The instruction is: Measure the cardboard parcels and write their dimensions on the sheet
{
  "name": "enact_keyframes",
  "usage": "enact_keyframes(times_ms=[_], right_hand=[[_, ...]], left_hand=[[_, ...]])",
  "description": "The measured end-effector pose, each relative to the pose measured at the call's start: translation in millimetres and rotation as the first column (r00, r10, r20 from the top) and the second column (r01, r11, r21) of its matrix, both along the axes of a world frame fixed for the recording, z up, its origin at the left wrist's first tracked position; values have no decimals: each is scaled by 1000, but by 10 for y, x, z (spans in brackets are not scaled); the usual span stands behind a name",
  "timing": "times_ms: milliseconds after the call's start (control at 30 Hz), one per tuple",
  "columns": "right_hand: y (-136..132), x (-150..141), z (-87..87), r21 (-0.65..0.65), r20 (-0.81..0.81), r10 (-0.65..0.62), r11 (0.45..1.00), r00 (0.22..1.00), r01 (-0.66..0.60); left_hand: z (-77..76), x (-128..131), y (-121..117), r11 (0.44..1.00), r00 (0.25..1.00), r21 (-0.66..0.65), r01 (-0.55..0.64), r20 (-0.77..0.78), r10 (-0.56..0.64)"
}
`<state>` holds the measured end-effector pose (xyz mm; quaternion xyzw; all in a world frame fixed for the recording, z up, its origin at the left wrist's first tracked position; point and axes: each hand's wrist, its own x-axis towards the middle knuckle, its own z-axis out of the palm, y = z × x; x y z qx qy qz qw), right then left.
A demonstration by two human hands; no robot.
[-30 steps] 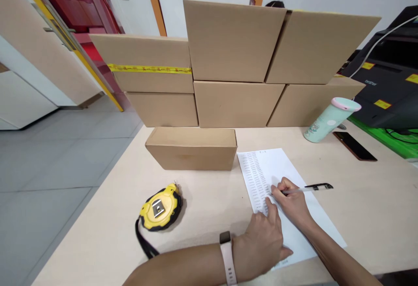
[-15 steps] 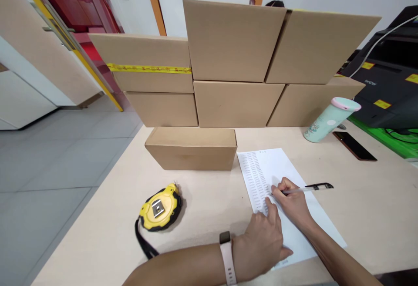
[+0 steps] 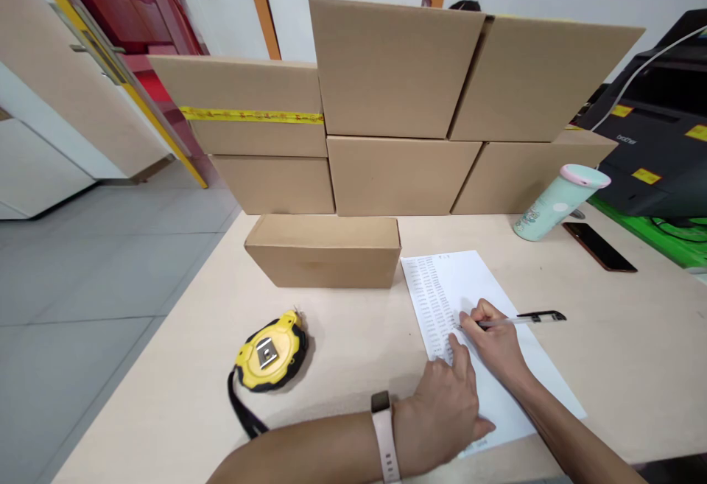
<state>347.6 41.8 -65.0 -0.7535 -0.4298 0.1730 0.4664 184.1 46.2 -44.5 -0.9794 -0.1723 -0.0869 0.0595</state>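
Observation:
A white sheet of paper (image 3: 475, 281) with columns of small printed or written entries lies on the table. My right hand (image 3: 498, 340) pinches a clear pen (image 3: 527, 318) with a black clip, its tip down on the sheet beside the columns. Lower on the page rests my left hand (image 3: 445, 410), index finger and thumb stretched out, holding nothing. That index fingertip touches the paper close to the pen tip. A watch (image 3: 382, 425) with a pale pink strap is on my left wrist. To the left lies a yellow and black tape measure (image 3: 270, 351) with a black strap.
A small cardboard box (image 3: 325, 263) stands beyond the tape measure. Several larger cardboard boxes (image 3: 403, 174) are stacked behind it. At the right are a mint green tumbler (image 3: 555, 208), a phone (image 3: 601, 247) and a black printer (image 3: 646, 123). A person's head top (image 3: 465, 5) shows behind the stack.
My right hand and the pen have shifted very slightly on the sheet. My left hand stays in place.

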Motion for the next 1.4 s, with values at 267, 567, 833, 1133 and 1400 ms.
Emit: enact_keyframes(times_ms=[267,567,833,1133,1400], right_hand=[[4,-14,26,19,-3,-16,1000,1000,16],[7,-25,55,6,-13,-19,1000,1000,19],[-4,-7,24,24,-2,-22,999,1000,22],[-11,8,4,9,-22,-28,1000,999,28],[-11,2,23,19,-22,-29,999,999,29]], left_hand=[[3,8,-15,1000,1000,-6,1,-14,-1],[1,18,-8,1000,1000,-22,5,-15,-5],[3,12,-10,1000,999,-21,13,-35,-13],[-17,-3,-11,1000,1000,14,-2,-8,2],[6,8,-4,1000,1000,-5,4,-17,-4]])
